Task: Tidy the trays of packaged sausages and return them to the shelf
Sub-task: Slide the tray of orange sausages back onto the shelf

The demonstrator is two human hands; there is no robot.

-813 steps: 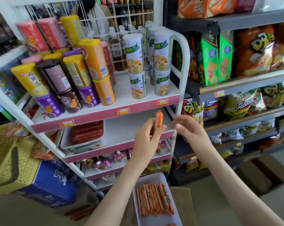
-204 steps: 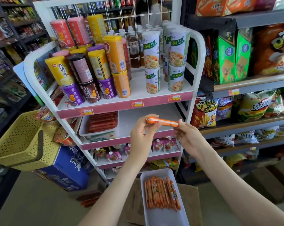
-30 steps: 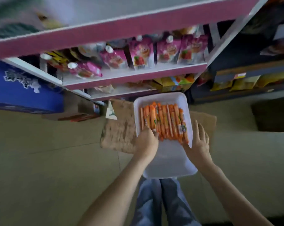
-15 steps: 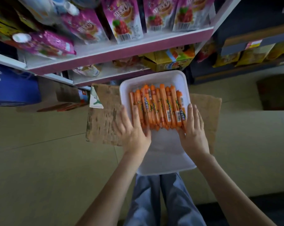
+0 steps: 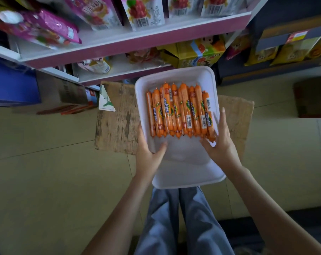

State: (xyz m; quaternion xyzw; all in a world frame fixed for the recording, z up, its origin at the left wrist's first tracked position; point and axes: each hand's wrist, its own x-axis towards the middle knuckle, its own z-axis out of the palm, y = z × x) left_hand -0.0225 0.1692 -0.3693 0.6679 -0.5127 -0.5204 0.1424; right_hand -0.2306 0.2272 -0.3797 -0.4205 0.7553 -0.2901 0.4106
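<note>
At the left rim of the white tray (image 5: 185, 173), our left hand (image 5: 149, 153) is grasping the edge, the thumb lying over the rim on the bare tray floor while the other fingers are hiding beneath. Our right hand (image 5: 221, 146) is lying released along the right side, its visible fingers stretching straight up beside the outermost stick and its thumb spreading inward, touching the near ends of the row. Between our two hands, the orange packaged sausages (image 5: 180, 111) are lying side by side in the far half of the tray, lengthwise away from us, with their near ends roughly lining up and the near half of the tray showing bare. The tray is sitting over a worn cardboard box (image 5: 117, 126), its near end hanging out above our knees in blue-grey trousers (image 5: 174, 218). Around the box, the yellowish floor (image 5: 45, 172) is spreading to both sides. Beyond the tray, the white shelf (image 5: 137, 41) with its pink front edge is rising, carrying pink pouches (image 5: 51, 28) on one level and yellow boxes (image 5: 198, 50) on the level below. A blue carton (image 5: 12, 85) is standing on the floor to the left of the shelf.
</note>
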